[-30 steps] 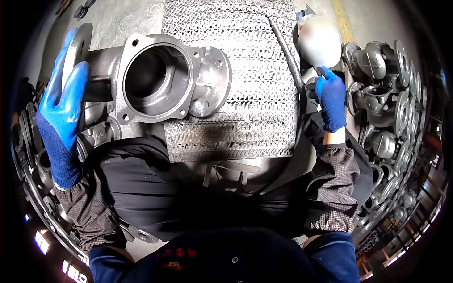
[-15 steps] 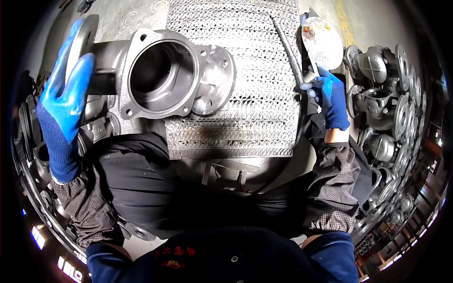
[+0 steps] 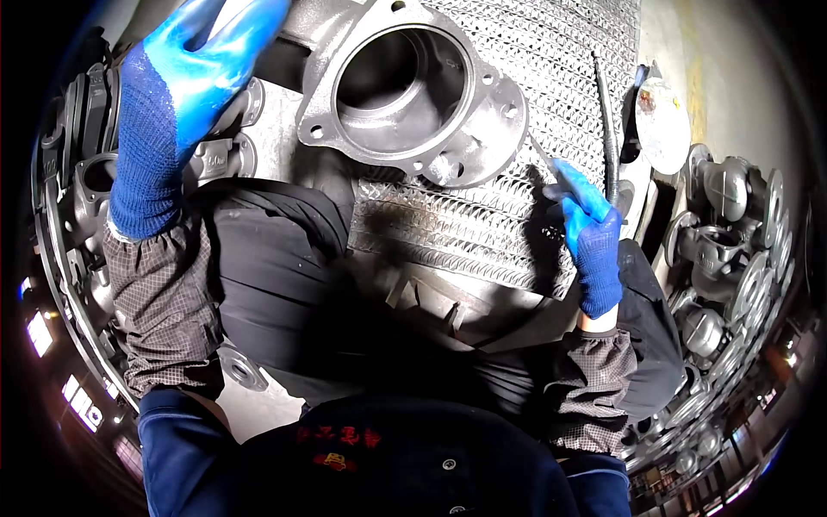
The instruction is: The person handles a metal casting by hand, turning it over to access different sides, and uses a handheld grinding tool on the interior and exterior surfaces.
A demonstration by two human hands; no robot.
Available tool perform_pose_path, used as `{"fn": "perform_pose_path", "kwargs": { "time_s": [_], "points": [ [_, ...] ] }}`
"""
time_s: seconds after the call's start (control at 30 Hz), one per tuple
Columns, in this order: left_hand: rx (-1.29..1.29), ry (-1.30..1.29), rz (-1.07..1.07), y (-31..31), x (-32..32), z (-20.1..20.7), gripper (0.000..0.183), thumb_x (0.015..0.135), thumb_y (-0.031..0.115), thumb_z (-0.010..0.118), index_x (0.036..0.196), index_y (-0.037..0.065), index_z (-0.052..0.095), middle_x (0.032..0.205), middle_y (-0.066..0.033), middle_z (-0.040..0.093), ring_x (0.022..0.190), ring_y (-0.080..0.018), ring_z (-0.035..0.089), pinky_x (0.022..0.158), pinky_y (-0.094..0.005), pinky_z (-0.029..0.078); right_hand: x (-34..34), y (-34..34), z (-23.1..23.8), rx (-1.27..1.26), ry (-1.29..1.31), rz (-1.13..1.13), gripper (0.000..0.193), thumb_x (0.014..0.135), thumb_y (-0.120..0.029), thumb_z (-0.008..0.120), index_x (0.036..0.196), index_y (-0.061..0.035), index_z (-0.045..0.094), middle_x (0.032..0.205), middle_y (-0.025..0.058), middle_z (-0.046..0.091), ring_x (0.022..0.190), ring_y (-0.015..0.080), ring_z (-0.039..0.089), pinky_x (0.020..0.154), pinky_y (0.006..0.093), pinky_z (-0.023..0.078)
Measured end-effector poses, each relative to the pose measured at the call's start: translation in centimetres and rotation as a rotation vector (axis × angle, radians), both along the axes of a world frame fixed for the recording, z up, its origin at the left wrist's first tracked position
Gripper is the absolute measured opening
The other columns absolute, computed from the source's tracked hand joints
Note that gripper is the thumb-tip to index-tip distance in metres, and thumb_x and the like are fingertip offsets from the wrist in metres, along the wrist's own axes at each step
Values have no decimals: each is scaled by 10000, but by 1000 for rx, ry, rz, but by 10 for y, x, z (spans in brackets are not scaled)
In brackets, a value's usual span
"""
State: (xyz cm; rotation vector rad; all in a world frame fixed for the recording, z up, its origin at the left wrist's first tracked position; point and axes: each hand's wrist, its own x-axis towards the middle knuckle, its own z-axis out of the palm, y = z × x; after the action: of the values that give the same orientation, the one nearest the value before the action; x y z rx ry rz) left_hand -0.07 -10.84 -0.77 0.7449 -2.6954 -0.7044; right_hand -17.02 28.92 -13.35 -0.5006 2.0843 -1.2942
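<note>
Left hand (image 3: 185, 95), blue glove, fingers extended, palm flat on valve body (image 3: 413, 95) left side; grips nothing. Valve body sits on mesh table (image 3: 517, 233), flange bore facing up. Right hand (image 3: 590, 228) fingers closed around thin tool (image 3: 551, 168), tip near flange (image 3: 482, 146). Castings (image 3: 732, 250) stacked right.

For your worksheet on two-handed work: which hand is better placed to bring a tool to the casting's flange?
Probably the right hand: it holds a thin tool whose tip is beside the flange of the valve casting. The left hand rests on the casting's far side.
</note>
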Motion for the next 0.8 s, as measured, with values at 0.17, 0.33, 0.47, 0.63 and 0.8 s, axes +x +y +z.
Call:
{"fn": "perform_pose_path", "kwargs": {
  "time_s": [0.17,0.33,0.47,0.63,0.8],
  "points": [
    [16,47,49,41,-18,12,464,881,219,655,1304,54,559,1007,-77,655,864,-117,623,731,-261,491,-1,-14,-12,-141,49,51,440,874,113,438,1261,-27,595,1184,101,649,977,149,648,754,241,509],
    [-21,27,243,88,-42,31,365,896,116,604,1247,21,587,741,-48,666,565,-75,615,471,-218,471,-1,-24,-7,-128,-24,25,420,900,95,415,1251,-36,604,1140,101,659,963,153,651,736,243,509],
    [-149,12,208,85,-42,29,353,891,112,607,1225,-2,593,729,-37,657,555,-57,591,466,-213,450,0,-30,-5,-95,-29,21,427,891,105,415,1241,-40,612,1100,102,666,948,152,652,735,243,508],
    [-296,27,130,79,-37,28,344,894,117,604,1211,-16,595,725,-35,656,572,-46,586,487,-207,449,0,-34,-6,-47,0,41,435,881,117,430,1236,-47,619,1101,105,662,935,150,651,736,244,511],
    [-49,-5,228,88,-46,29,351,899,118,593,1222,-20,582,739,-62,676,585,-62,597,502,-205,457,2,-29,-16,-81,126,-9,412,862,120,464,1206,-33,631,1115,109,663,986,157,625,777,266,512]
  ]
}}
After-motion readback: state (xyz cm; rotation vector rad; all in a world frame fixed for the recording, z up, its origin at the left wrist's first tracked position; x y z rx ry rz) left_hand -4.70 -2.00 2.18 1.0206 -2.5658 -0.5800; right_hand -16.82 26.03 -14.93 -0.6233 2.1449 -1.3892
